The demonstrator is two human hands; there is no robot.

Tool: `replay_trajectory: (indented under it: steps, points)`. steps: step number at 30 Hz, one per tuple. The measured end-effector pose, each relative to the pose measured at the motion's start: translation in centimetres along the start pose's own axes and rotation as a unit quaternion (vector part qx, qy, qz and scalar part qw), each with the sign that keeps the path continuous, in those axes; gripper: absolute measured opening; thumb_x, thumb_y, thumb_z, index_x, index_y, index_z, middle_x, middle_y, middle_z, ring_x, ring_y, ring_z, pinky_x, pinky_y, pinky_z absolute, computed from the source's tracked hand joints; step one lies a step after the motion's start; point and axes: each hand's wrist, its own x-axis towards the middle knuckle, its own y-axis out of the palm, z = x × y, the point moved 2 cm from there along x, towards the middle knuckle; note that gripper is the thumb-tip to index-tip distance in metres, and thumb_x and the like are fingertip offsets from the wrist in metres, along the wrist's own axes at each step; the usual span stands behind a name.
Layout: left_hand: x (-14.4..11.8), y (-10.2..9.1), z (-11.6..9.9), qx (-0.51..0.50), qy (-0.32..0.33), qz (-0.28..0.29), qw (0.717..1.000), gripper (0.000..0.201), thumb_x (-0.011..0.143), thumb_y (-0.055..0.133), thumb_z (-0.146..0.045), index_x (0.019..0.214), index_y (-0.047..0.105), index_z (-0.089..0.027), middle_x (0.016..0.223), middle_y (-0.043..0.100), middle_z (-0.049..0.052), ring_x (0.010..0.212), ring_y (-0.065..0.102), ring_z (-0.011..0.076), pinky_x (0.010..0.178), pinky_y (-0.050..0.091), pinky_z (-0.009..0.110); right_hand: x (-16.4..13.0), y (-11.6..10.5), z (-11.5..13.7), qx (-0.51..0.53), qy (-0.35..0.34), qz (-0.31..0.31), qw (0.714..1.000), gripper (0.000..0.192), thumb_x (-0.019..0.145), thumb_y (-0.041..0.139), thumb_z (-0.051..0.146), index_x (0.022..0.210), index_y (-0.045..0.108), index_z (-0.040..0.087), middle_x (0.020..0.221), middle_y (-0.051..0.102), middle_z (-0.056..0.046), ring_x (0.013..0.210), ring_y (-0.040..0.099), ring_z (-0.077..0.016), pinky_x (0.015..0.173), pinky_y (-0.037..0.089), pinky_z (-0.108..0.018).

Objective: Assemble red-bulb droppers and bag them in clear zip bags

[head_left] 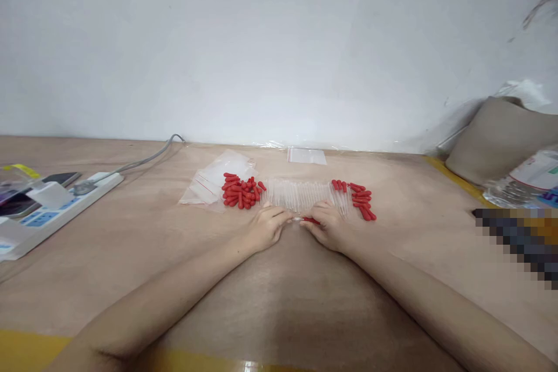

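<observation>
Red rubber bulbs and clear glass tubes made up the work on the tan surface [131, 256]. At the far left lay a white power strip [56, 209] with its grey cable [148, 158] running toward the wall, and a dark phone [61, 178] just beyond it. Right of that sat a few empty clear zip bags [209, 183], touching a loose heap of red bulbs [241, 192]. Next came a row of bare glass tubes [296, 195], laid side by side across the middle of the surface.

The left hand [265, 228] rested just near of that row, its grip closed lightly, fingertips pinching what looked like the glass end of one dropper [305, 220]. The right hand [329, 226] met it from the other side, its grip closed on the red-capped end of the same piece; the exact finger contact was too small to tell. Further right lay finished droppers [355, 197], tubes already wearing their red caps. Another small clear bag [307, 156] lay far back by the wall, and a beige bundle [497, 136] with a plastic bottle [527, 180] sat at the far right.

By my judgement, the step in hand was seating a bulb on a tube, with roughly a third of the row done. The next move would call for a straight, gentle push along the tube's axis, since thin glass could snap under sideways force, then setting the piece with the finished ones.
</observation>
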Motion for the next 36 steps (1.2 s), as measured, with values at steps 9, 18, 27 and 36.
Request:
replay_trajectory:
  steps: [9, 18, 27, 36]
  points:
    - [-0.2, 0.4, 0.7, -0.028, -0.024, 0.002, 0.999, 0.020, 0.088, 0.043, -0.021, 0.100, 0.058, -0.017, 0.082, 0.064, 0.005, 0.073, 0.057, 0.0147, 0.069, 0.038, 0.028, -0.2, -0.8, -0.9, 0.147, 0.157, 0.032, 0.976, 0.012, 0.075, 0.059, 0.029, 0.083, 0.063, 0.021, 0.081, 0.066, -0.003, 0.075, 0.060, -0.0156, 0.069, 0.047, -0.029]
    - [-0.5, 0.3, 0.0, -0.044, -0.003, 0.007, 0.999, 0.019, 0.087, 0.041, -0.017, 0.092, 0.060, -0.015, 0.072, 0.062, 0.005, 0.066, 0.055, 0.0142, 0.065, 0.038, 0.028, -1.0, 0.3, -0.9, 0.209, 0.194, 0.041, 0.958, 0.020, 0.067, 0.066, 0.036, 0.078, 0.066, 0.019, 0.076, 0.066, -0.003, 0.068, 0.060, -0.0145, 0.063, 0.047, -0.026]
    - [0.1, -0.2, 0.0, -0.094, -0.037, -0.006, 0.995, 0.020, 0.088, 0.042, -0.021, 0.100, 0.058, -0.018, 0.085, 0.066, 0.004, 0.075, 0.059, 0.0138, 0.071, 0.039, 0.028, -0.2, -0.5, -0.8, 0.340, 0.270, 0.029, 0.900, 0.025, 0.060, 0.068, 0.041, 0.076, 0.067, 0.021, 0.075, 0.066, -0.001, 0.070, 0.059, -0.0148, 0.067, 0.047, -0.028]
    - [0.3, -1.4, 0.2, 0.017, -0.147, -0.020, 0.989, 0.049, 0.086, 0.039, -0.031, 0.131, 0.029, -0.016, 0.121, 0.047, 0.013, 0.113, 0.040, 0.0241, 0.095, 0.022, 0.042, 3.0, -5.5, -4.5, 0.320, 0.326, -0.164, 0.875, 0.036, 0.066, 0.063, 0.046, 0.089, 0.053, 0.020, 0.066, 0.056, 0.003, 0.060, 0.053, -0.0098, 0.058, 0.043, -0.024]
